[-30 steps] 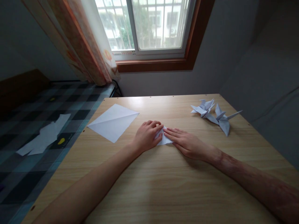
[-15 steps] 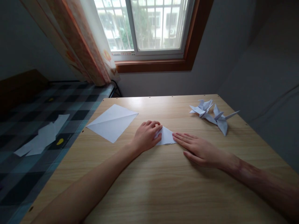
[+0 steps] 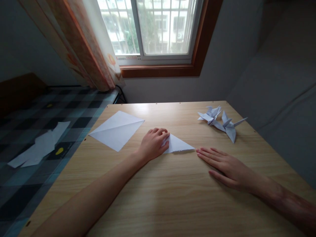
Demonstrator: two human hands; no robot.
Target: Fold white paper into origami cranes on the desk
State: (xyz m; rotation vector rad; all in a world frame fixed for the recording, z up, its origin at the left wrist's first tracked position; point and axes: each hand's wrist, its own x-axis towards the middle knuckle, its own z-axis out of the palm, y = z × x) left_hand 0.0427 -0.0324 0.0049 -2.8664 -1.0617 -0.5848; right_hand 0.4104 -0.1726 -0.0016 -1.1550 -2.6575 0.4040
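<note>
One folded paper (image 3: 179,144) lies on the counter (image 3: 168,197), its left part held down under the curled left hand (image 3: 153,142), its right tip just beside the flat, outstretched right hand (image 3: 226,167).

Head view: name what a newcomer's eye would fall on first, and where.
The bright window at the top would probably draw the eye first, against the dim walls. Next come the white folded paper birds near the table's far right corner. In the middle, the left hand rests on a folded paper, its pointed end by the right hand.
</note>
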